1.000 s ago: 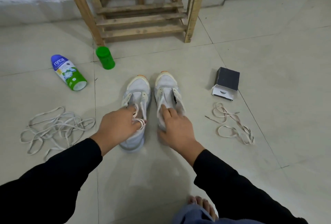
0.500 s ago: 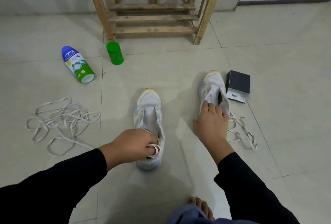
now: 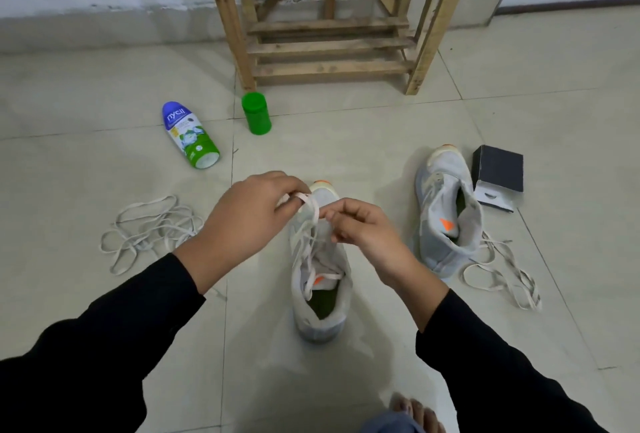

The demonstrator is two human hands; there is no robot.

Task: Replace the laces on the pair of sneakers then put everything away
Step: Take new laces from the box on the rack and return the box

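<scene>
Pinching a flat white lace [image 3: 312, 212] between curled fingers, a person's left hand [image 3: 247, 221] and right hand [image 3: 369, 237] hover over the near sneaker [image 3: 320, 294] on the tiled floor [image 3: 346, 145], the second sneaker [image 3: 446, 221] well apart at right. The lace looks soft, limp and light, best gripped near its tip. A toppled bottle [image 3: 189, 136] reads "nycil".

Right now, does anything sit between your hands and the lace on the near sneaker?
Nothing visible. The left hand holds the lace above the near sneaker, and the right hand pinches it beside that grip. The other sneaker lies aside.
</scene>
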